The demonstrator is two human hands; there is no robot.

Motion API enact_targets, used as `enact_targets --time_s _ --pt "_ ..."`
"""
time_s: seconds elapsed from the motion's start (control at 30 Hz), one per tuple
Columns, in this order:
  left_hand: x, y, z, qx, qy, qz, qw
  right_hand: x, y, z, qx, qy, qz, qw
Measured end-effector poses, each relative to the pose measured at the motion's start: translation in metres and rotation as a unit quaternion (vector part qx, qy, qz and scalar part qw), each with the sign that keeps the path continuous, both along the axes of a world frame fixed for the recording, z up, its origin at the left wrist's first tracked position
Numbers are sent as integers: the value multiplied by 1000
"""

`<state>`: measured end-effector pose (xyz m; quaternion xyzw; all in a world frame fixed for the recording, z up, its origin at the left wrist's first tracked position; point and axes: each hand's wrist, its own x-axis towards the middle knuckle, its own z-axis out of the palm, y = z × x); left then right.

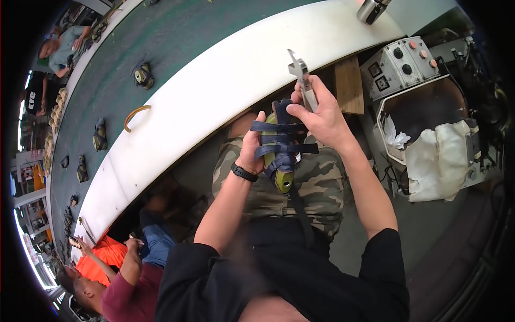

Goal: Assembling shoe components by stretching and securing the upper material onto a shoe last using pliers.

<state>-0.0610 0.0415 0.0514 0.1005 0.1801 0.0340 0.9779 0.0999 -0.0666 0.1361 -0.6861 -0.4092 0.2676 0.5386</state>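
My left hand (251, 147) is wrapped round the side of an olive-green shoe last (284, 183), held above my lap. Dark navy sandal straps (276, 138) lie across the last, and some strap ends stick out past its right side. A pair of lasting pincers (299, 67) is gripped in my right hand (324, 115), metal jaws pointing up and away from me. The right thumb is close to the far end of the sandal upper; whether it touches it I cannot tell.
Beyond my knees runs a white bench edge (230, 59) beside a green conveyor (182, 40) carrying several strapped lasts (143, 75). A curved tan piece (135, 115) and a steel cup (371, 11) rest there. At right stands a machine with knobs (402, 61). A co-worker in maroon (126, 295) sits at lower left.
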Motion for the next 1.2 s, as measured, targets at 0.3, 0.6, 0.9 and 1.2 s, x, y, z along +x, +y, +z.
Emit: enact_targets --time_s 0.3,0.6,0.9,1.2 --pt "2 -11 -6 -30 -44 -78 996 -3 -8 -16 -5 69 -74 995" --pt "16 -2 -9 115 80 202 969 -46 -66 -54 -40 21 -107 993" --pt "34 -8 -15 322 229 130 910 -64 -79 -101 -28 -63 -88 994" --pt "56 -1 -29 191 126 81 970 -60 -79 -76 -112 265 -76 955"
